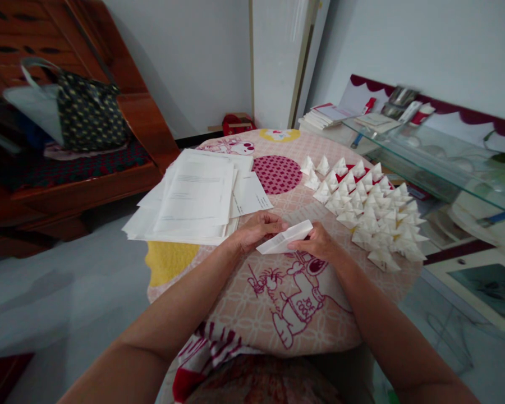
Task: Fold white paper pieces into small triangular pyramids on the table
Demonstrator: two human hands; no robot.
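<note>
A folded piece of white paper [287,238] is held between both my hands over the near middle of the table. My left hand [258,229] pinches its left end, thumb and fingers closed on it. At the other end my right hand [317,241] grips it, the thumb lying along the near side. Left of my hands lies a stack of printed paper sheets [197,193], loosely piled. Rows of folded white paper pieces [370,207] with pointed tips stand on the right part of the table.
A pink patterned cloth [252,303] covers the round table. Close on the right is a glass shelf [437,157] with small items on it. A wooden bench [143,129] holding a dotted bag [90,112] stands at the left.
</note>
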